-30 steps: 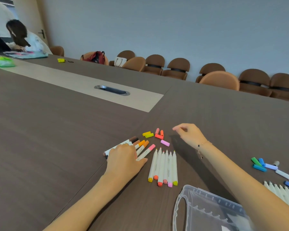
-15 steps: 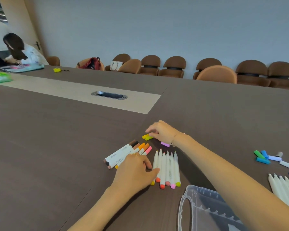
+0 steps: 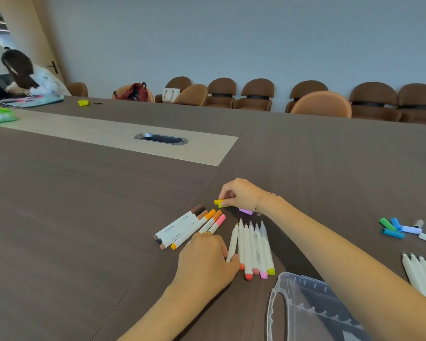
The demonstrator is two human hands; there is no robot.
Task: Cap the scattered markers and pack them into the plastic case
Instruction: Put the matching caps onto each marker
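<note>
While left hand (image 3: 207,257) on markers (image 3: 252,247); right hand (image 3: 241,194), apparently, round yellow cap (image 3: 219,202)

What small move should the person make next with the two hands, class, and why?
Probably bring the yellow cap, pinched in the right hand, to the uncapped tip of the yellow marker that the left hand grips. The colours appear to match, and that tip is bare.

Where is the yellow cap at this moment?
In the head view, the yellow cap is pinched in the right hand, just beyond the row of uncapped markers.
</note>
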